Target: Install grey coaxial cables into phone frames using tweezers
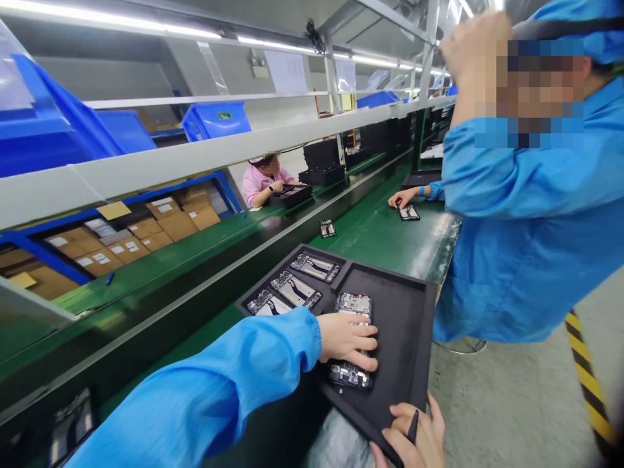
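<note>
My left hand (348,341) lies across an opened phone body (351,341) in a black tray (400,325), fingers curled over its middle. Three more opened phones (294,288) lie in slots at the tray's left side. My right hand (414,435) rests at the tray's near edge with a thin black pen-like tool (413,426) held between its fingers. The tray sits on the green bench beside the conveyor.
A co-worker in a blue coat (531,214) stands close on the right, one hand on a phone (408,212) on the green belt (380,234). Another phone (327,228) lies on the belt. A person in pink (263,179) sits opposite. Blue bins (217,120) and cardboard boxes (160,224) fill shelves.
</note>
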